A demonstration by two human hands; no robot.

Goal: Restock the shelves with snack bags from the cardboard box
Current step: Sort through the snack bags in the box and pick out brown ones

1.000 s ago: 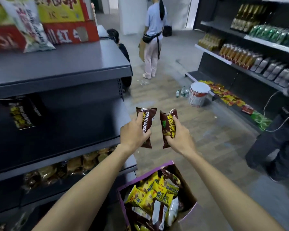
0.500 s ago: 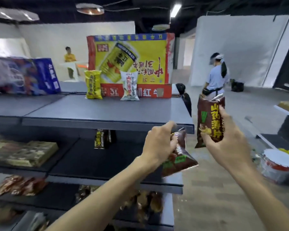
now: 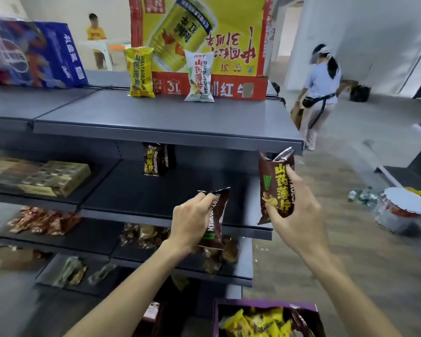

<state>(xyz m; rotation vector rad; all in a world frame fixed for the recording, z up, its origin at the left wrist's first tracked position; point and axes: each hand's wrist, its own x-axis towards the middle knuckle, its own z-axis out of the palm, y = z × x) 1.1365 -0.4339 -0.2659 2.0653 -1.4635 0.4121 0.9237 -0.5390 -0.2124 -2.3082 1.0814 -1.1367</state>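
My left hand (image 3: pixel 192 222) grips a brown snack bag (image 3: pixel 215 215) by its top edge, in front of the second shelf (image 3: pixel 122 190). My right hand (image 3: pixel 297 210) holds another brown snack bag (image 3: pixel 275 186) upright near the shelf's right end. Two matching brown bags (image 3: pixel 156 160) stand at the back of that shelf. On the top shelf (image 3: pixel 156 117) a yellow bag (image 3: pixel 140 71) and a white bag (image 3: pixel 199 76) stand upright. The purple-rimmed cardboard box (image 3: pixel 265 304) with yellow and brown bags sits at the bottom, below my right arm.
A red-and-yellow carton (image 3: pixel 199 40) stands behind the top shelf, a blue case (image 3: pixel 34 54) to its left. Flat boxes (image 3: pixel 41 173) and other snacks fill the left and lower shelves. A person (image 3: pixel 319 93) walks in the aisle; a white bucket (image 3: pixel 401 210) sits on the floor.
Both hands rose from above the box up to the shelves with their bags. Since half a second ago the left bag has turned upright, and the view has moved closer.
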